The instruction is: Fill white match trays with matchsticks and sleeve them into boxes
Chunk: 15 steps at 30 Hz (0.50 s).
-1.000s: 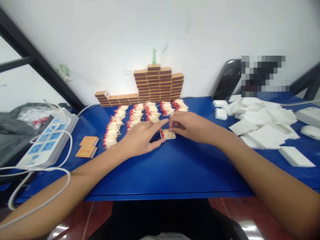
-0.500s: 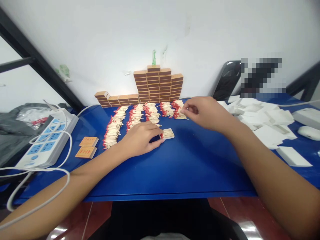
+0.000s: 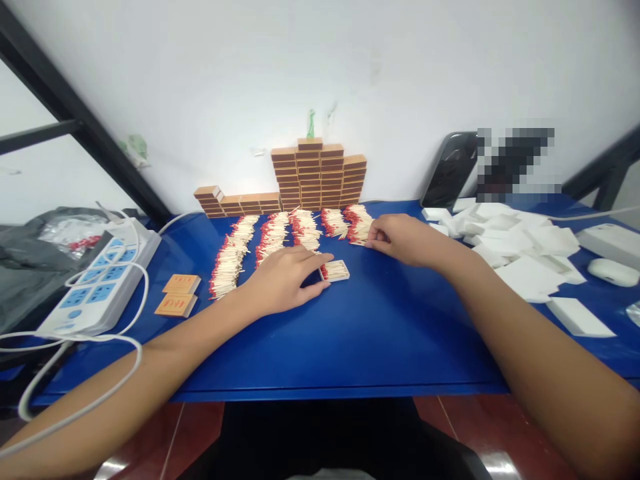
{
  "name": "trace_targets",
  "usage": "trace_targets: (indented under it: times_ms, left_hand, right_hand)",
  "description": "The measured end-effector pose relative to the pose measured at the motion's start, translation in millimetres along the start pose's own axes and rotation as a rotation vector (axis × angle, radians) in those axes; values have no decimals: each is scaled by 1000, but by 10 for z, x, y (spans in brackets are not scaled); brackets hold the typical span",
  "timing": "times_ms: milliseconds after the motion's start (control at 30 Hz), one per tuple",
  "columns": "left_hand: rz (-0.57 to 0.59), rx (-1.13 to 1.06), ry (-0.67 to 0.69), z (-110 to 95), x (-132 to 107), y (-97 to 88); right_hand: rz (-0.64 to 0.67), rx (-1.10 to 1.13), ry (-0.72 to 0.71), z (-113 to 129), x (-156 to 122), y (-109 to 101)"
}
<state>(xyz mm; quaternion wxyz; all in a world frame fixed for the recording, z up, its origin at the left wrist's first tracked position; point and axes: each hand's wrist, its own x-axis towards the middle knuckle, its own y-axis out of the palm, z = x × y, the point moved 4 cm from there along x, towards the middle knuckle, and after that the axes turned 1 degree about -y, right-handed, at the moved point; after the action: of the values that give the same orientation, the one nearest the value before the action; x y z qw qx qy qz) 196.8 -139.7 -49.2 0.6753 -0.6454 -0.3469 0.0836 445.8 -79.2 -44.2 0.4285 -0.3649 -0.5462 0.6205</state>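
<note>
My left hand (image 3: 285,279) rests on the blue table (image 3: 360,333) with thumb and forefinger gripping the left end of a small open matchbox tray (image 3: 335,270) filled with red-tipped matches. My right hand (image 3: 406,239) is farther back, its fingers pinched at the near edge of the rightmost pile of loose matches (image 3: 359,223). Several more rows of loose matches (image 3: 273,237) lie side by side behind my left hand.
Brown matchboxes are stacked (image 3: 320,175) against the white wall, a lower row (image 3: 235,201) to their left. Two orange box sleeves (image 3: 179,295) lie at left beside a power strip (image 3: 100,280) with cables. White trays (image 3: 520,250) are heaped at right, near a mouse (image 3: 613,272).
My right hand left the tray, reached back to the rightmost match pile, and now pinches at its near edge. My left hand stayed on the tray.
</note>
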Motion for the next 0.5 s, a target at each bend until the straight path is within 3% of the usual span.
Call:
trace_targets:
  times_ms: [500]
  left_hand:
    - [5,28,-27,16,-10,13]
  right_hand:
    - [-32,122,-143,89,-30,-37]
